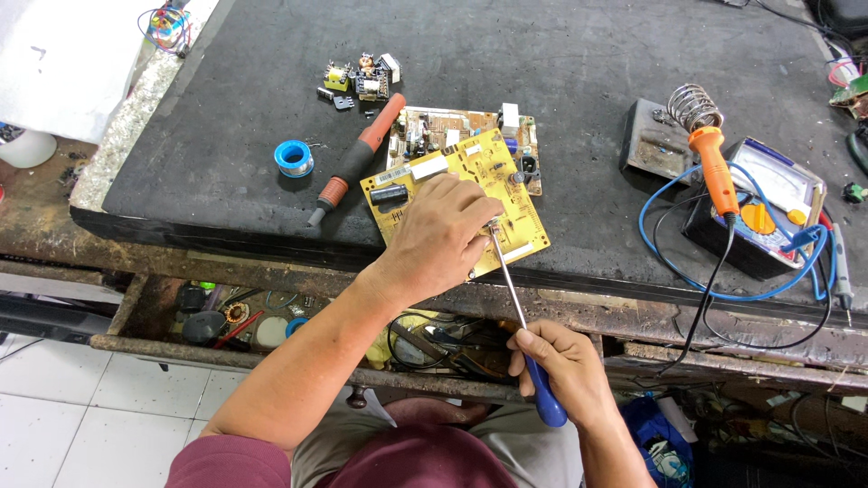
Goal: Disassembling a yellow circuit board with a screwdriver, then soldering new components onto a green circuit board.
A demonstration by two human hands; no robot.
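Dark matted bench [561, 63] fills the upper frame; worn wooden front edge below it, an open drawer [271, 348] of tools under that, white floor tiles at lower left.

Yellow circuit board [493, 167] lies at centre frame, near the bench's front edge, partly over a second, tan board [425, 126]. Left hand [443, 239] lies on the yellow board, fingers curled, holding it down and steadying the tool shaft near the tip. Right hand [561, 361], lower centre and well apart from the left, is clamped on the blue handle of a screwdriver [511, 289]; the shaft runs up-left to the board's lower right part.

Progress, as a judgement: loose small components [362, 77] sit at upper centre, so some parts look already removed; the yellow board still carries most of its parts. Work on it looks mid-way at best.

Around: orange-handled tool [357, 158] just left of the boards, blue solder spool [294, 158] further left. At right, orange soldering iron [714, 167] in its coil stand, beside a meter [778, 194] tangled in blue leads.

Room: board's lower corner sits near the bench edge, little margin there. Open matting above and to the right of the boards.
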